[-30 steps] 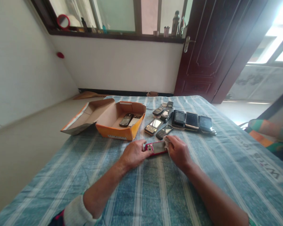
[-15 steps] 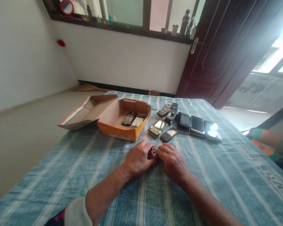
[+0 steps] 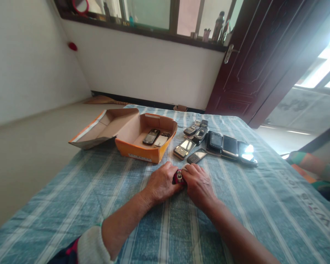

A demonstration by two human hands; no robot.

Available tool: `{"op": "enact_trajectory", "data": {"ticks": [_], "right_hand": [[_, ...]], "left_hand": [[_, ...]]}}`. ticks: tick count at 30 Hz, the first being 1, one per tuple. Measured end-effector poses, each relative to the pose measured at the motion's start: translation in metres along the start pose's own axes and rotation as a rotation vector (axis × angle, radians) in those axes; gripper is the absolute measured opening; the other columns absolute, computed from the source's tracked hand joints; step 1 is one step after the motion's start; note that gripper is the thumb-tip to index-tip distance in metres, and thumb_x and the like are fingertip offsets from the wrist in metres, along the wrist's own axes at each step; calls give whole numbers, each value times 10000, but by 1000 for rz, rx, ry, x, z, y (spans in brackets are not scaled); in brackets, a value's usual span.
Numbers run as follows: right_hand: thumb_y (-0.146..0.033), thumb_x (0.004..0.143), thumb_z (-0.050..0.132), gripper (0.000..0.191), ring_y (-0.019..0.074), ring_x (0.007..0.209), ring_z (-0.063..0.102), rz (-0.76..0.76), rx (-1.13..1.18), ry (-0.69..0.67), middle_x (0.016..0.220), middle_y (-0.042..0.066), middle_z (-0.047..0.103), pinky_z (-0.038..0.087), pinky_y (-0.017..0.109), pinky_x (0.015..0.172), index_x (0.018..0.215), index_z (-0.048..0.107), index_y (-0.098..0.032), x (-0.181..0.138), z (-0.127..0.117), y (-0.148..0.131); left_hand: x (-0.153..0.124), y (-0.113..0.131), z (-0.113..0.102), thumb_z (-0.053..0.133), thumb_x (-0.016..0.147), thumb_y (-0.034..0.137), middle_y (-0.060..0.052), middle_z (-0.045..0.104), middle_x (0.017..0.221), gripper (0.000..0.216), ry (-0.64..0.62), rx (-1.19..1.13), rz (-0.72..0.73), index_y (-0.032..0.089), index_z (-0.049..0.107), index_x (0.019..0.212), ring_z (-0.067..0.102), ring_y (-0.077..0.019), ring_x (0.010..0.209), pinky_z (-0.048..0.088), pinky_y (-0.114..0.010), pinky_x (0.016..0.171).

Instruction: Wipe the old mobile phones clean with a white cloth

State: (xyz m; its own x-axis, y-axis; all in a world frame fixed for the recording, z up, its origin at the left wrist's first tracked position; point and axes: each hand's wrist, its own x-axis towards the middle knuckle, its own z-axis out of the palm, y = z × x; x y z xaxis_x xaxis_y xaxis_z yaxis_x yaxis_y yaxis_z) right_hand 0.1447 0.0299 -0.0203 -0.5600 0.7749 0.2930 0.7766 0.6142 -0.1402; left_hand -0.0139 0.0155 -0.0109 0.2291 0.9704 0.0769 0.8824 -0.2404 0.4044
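Note:
A small red mobile phone [image 3: 178,177] with silver keys is held between my two hands, low over the cloth. My left hand [image 3: 161,182] is closed around its left side, thumb toward me. Closed fingers of my right hand [image 3: 198,185] press on the phone's right end. A small white wad [image 3: 185,167] shows at those fingertips; its material is too small to make out. Just beyond my hands lie a dark keypad phone [image 3: 197,156] and a gold-edged phone [image 3: 184,148]. Most of the held phone is hidden by my fingers.
An open orange cardboard box [image 3: 139,149] holds a dark phone [image 3: 151,136] and a white-backed phone [image 3: 162,139]; its lid [image 3: 104,128] leans left. Several more phones and a shiny dark device [image 3: 246,152] lie right on the striped blue tablecloth [image 3: 143,227].
My right fingers and the white wad have shifted slightly up along the held phone. The whole view has tilted a little; the box and other phones stay put.

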Motion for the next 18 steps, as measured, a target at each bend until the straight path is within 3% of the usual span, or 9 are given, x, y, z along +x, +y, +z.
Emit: {"op": "enact_trajectory", "data": {"ticks": [18], "right_hand": [[-93, 911, 475, 227, 204, 941, 520, 73, -77, -6, 980, 61, 637, 339, 304, 750, 918, 676, -198, -3, -3, 9]], "left_hand": [[0, -3, 4, 654, 762, 462, -56, 563, 890, 316, 17, 17, 13, 177, 598, 886, 585, -217, 805, 439, -298, 689]]}}
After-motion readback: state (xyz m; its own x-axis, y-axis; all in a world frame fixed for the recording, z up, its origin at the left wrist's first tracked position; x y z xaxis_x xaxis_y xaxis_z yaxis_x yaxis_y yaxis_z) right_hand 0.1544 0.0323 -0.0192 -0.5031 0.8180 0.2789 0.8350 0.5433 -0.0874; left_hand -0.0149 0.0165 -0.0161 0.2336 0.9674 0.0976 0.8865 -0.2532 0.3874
